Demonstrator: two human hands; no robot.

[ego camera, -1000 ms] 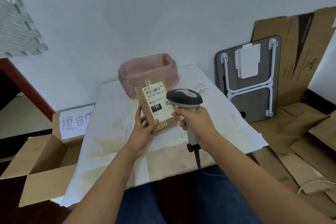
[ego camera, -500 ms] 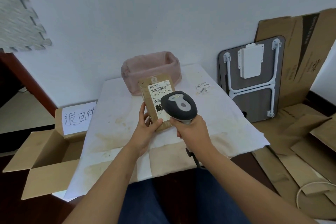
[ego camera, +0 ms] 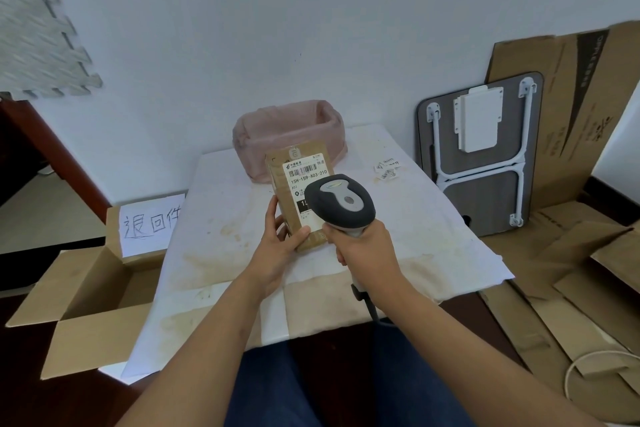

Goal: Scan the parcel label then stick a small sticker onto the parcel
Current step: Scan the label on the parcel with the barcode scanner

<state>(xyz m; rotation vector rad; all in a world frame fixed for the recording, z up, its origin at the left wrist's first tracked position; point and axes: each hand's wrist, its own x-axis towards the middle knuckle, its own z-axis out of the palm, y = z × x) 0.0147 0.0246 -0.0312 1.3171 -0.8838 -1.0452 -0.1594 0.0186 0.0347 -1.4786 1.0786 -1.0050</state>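
A brown parcel (ego camera: 285, 184) with a white shipping label (ego camera: 306, 172) stands upright over the table, gripped at its lower left by my left hand (ego camera: 280, 246). My right hand (ego camera: 363, 248) clasps the handle of a grey barcode scanner (ego camera: 341, 199). The scanner's head sits right in front of the label's lower half and hides it. Several small white stickers (ego camera: 387, 168) lie on the table to the right of the parcel.
A pink lined basket (ego camera: 249, 135) stands behind the parcel on the white-covered table (ego camera: 221, 225). An open cardboard box (ego camera: 86, 291) with a handwritten paper sign sits at the left. A folded table (ego camera: 481, 156) and flat cardboard (ego camera: 568, 274) lie at the right.
The scanner has swung up and left from beside the parcel and now faces the label, covering its lower half. The parcel stays in my left hand.
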